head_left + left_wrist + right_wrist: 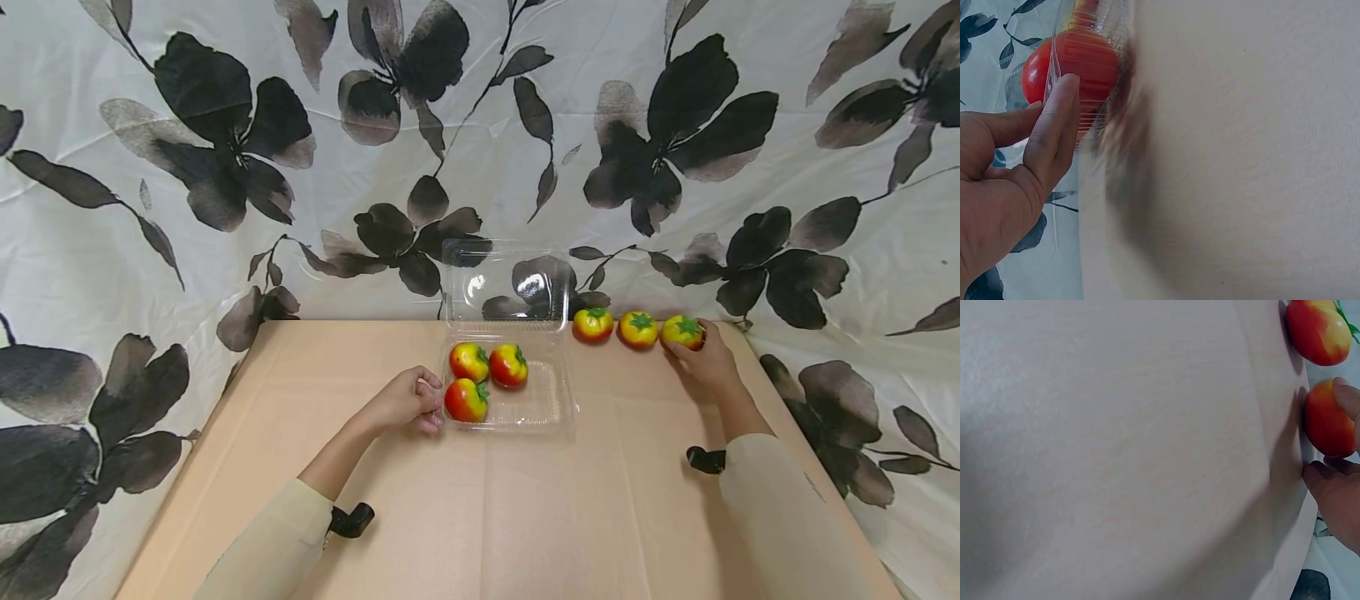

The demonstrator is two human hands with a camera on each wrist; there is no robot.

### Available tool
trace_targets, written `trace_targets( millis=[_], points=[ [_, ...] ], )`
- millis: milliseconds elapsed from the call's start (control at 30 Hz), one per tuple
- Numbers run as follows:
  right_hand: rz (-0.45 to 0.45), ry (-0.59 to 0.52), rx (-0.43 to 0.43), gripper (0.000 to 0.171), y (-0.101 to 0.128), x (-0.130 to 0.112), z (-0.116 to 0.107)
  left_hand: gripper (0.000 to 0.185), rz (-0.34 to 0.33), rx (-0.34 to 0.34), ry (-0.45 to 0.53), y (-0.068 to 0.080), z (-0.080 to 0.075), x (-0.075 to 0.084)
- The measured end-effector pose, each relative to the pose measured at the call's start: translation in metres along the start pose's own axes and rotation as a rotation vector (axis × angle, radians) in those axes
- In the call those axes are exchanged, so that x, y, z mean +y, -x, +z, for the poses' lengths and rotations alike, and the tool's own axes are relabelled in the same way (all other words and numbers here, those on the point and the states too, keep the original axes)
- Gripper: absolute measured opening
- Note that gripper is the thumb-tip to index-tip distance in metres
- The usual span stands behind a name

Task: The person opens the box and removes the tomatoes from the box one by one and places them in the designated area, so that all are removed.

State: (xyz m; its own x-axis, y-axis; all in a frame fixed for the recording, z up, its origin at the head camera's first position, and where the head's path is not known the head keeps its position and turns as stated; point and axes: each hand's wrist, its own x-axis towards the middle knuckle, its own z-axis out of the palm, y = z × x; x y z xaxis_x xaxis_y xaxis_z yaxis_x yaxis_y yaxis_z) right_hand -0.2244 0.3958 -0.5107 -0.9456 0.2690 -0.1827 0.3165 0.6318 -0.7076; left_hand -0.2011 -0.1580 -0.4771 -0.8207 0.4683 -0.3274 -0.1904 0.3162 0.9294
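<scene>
The left hand [408, 402] pinches the near-left rim of the clear clamshell tray [555, 412], likely steadying it, with three tomatoes inside. The right hand [705, 362] curls round the rightmost tomato [682, 331] of three lined along the tabletop's [480, 517] far edge. Only the right wrist view shows thumb and fingertip [1349, 400] closing on either side of it.

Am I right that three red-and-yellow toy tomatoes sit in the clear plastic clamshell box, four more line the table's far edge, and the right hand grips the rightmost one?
Not quite: the head view shows three, not four, in the row along the far edge. The clear plastic clamshell box does hold three red-and-yellow toy tomatoes, and the right hand does grip the rightmost tomato.
</scene>
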Motion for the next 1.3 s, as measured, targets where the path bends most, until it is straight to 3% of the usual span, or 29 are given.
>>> trace_targets(
  millis=[667,1300],
  points=[
    [0.027,0.016,0.011,0.089,-0.0041,-0.0017,-0.0009,0.027,-0.024,0.009,-0.010,-0.0023,-0.0002,-0.0010],
    [-0.011,0.010,-0.004,0.094,-0.0013,-0.0003,-0.0011,0.027,-0.021,0.008,-0.008,-0.0009,-0.0006,-0.0008]
  ],
)
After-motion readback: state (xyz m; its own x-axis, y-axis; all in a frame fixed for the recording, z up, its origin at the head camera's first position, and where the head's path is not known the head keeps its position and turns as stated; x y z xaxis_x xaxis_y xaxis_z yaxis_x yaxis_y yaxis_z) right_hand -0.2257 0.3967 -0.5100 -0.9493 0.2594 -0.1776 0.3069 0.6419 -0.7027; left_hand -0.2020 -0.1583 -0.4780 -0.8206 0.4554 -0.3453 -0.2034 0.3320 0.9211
